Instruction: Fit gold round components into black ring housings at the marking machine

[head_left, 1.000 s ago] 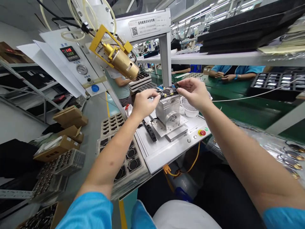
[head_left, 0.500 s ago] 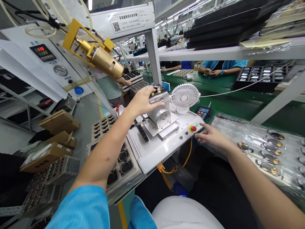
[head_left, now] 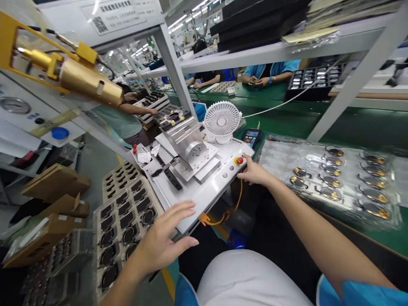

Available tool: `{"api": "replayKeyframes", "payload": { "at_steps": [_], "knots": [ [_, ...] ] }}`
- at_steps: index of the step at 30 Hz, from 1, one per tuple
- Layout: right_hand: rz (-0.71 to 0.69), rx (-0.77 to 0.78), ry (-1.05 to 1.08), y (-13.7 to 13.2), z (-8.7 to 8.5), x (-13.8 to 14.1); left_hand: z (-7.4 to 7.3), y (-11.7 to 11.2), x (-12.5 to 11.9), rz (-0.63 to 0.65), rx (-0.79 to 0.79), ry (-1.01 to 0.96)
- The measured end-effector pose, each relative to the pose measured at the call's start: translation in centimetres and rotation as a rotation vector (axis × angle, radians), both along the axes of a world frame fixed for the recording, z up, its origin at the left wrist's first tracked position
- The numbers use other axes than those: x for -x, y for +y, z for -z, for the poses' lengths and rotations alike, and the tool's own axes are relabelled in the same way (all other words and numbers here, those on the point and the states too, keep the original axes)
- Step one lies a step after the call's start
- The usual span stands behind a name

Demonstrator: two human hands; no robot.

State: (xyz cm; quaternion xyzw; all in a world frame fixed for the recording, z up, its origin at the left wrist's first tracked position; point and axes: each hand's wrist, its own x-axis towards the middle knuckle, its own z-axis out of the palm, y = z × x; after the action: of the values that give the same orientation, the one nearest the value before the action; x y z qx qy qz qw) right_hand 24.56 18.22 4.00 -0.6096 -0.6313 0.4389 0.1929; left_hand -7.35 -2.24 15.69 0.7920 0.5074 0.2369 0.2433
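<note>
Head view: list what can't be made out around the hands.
- Tray of round black parts: lower end cut off by the bottom edge, part covered by the left hand.
- Right hand: too small to tell whether it touches the red stop button.
- Small parts atop the metal fixture: too small and blurred to identify.
- Handheld device screen: too small to read.

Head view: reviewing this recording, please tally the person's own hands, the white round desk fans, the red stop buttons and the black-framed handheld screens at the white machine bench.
Left hand: 1
Right hand: 1
White round desk fan: 1
Red mushroom stop button: 1
Black-framed handheld screen: 1
Total: 5
</note>
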Motion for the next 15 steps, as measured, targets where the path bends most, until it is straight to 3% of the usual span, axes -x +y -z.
{"api": "replayKeyframes", "payload": {
  "at_steps": [3, 6, 8, 12, 15],
  "knots": [
    [-0.001, -0.035, 0.062, -2.1, 0.1, -0.1, 5.7, -0.8, -2.0, -0.187, 0.221, -0.292],
    [-0.117, -0.134, 0.317, -6.8, 1.3, 0.8, 10.9, -0.7, -5.3, -0.350, 0.430, -0.719],
    [-0.220, -0.177, 0.509, -10.4, 2.6, 2.0, 13.4, -0.5, -7.5, -0.399, 0.512, -0.979],
    [-0.220, -0.263, 0.679, -15.4, 4.9, 4.1, 15.9, -0.3, -10.3, -0.356, 0.614, -1.277],
    [-0.193, -0.343, 0.674, -16.3, 5.1, 4.5, 16.6, -0.1, -10.9, -0.331, 0.662, -1.363]
  ]
}}
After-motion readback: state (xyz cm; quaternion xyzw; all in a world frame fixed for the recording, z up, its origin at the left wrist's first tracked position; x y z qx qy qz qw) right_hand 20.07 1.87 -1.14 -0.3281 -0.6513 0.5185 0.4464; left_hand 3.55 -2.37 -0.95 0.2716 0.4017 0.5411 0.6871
